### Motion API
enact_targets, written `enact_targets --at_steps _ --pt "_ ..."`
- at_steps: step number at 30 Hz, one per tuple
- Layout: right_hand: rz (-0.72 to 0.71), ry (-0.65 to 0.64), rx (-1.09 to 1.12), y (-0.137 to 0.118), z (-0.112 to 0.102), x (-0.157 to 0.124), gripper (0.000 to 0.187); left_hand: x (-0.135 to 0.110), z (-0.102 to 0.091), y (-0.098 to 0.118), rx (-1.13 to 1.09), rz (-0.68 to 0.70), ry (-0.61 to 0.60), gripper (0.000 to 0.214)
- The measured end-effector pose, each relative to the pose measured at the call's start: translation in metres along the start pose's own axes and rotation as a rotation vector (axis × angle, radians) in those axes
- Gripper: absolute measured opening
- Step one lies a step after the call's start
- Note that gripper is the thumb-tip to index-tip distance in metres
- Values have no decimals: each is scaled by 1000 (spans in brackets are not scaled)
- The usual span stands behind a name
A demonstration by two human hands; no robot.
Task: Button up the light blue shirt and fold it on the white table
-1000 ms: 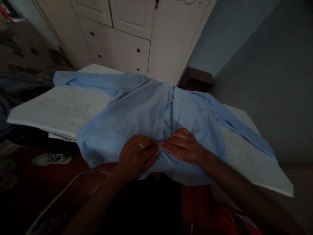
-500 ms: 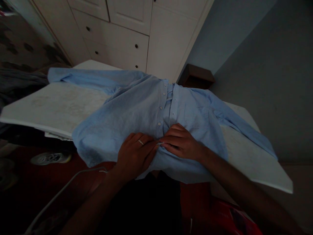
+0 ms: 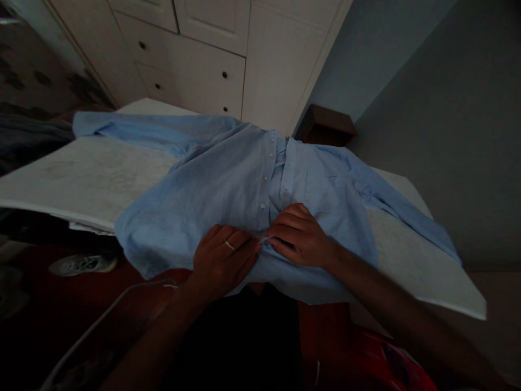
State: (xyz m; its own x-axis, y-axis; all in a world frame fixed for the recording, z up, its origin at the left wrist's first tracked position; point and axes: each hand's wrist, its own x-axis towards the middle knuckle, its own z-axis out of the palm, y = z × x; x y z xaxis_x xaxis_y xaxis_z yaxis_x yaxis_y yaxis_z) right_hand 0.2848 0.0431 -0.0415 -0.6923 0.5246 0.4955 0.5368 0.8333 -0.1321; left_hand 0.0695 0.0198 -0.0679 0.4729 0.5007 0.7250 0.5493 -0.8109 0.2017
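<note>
A light blue button-up shirt (image 3: 211, 179) lies spread face up on a white board (image 3: 81, 174), sleeves stretched to both sides. My left hand (image 3: 222, 260), with a ring on one finger, pinches the left edge of the shirt's front opening near the hem. My right hand (image 3: 303, 236) pinches the facing edge, fingertips meeting the left hand's at the placket. A row of white buttons (image 3: 264, 190) runs up the opening above my hands.
White cupboard doors and drawers (image 3: 203, 65) stand behind the board. A dark wooden stand (image 3: 325, 125) sits by the grey wall at right. A white cable (image 3: 101, 320) and a shoe (image 3: 81, 263) lie on the red floor at left. Red cloth (image 3: 366, 353) is below.
The view has drifted slightly, so the shirt sits a little lower left. Both hands stay pinched together at the placket near the hem, the fingers shifting only slightly.
</note>
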Motion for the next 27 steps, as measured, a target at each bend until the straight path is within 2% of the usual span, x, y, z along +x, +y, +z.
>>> enact_targets --at_steps 5,11,14,16,18,23,27 --pt "-8 27 -28 -2 -2 0 11 -3 0 1 7 25 26 13" --pt "16 176 -120 -8 -6 -1 9 -5 0 2 12 1 57 11" --pt "65 83 -76 -15 -8 1 10 -5 1 3 9 -52 54 9" --pt "128 -19 27 -20 -9 3 13 -6 1 3 9 -77 47 8" --pt "216 -62 117 -27 -10 4 14 -6 2 4 6 -91 59 6" --pt "394 5 189 -46 -10 3 12 -6 4 4 -16 -114 127 5" --pt "576 31 270 -56 -6 5 11 -4 3 5 -20 -181 120 8"
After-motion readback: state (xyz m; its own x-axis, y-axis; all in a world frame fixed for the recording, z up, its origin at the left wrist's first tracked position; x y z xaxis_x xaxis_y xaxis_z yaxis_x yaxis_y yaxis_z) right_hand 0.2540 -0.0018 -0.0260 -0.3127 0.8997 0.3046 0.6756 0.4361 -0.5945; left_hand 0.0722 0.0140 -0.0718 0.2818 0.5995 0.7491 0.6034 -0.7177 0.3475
